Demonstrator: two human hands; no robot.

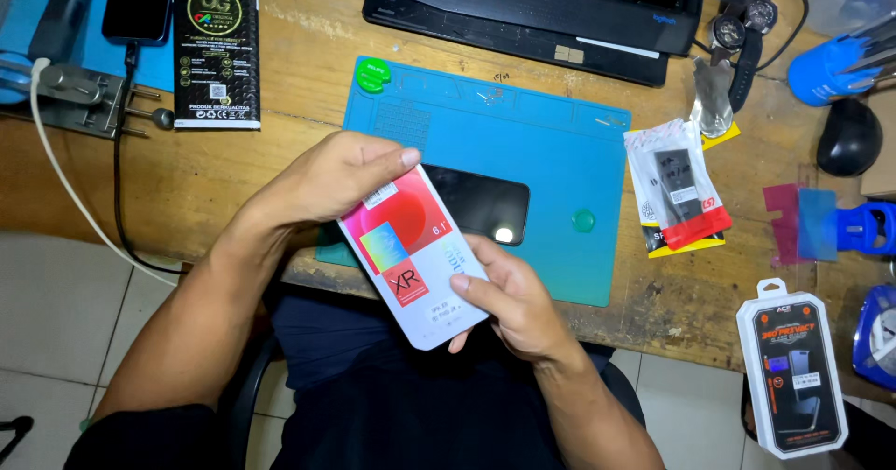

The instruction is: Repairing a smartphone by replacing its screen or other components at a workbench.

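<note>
Two hands hold one flat white box (412, 257) with a red and multicoloured front, tilted, just over the near edge of the blue work mat (560, 153). Your left hand (331, 179) grips its top end with fingers curled over; your right hand (509, 297) clasps its lower end. A dark phone (481, 204) lies on the mat just behind the box.
</note>
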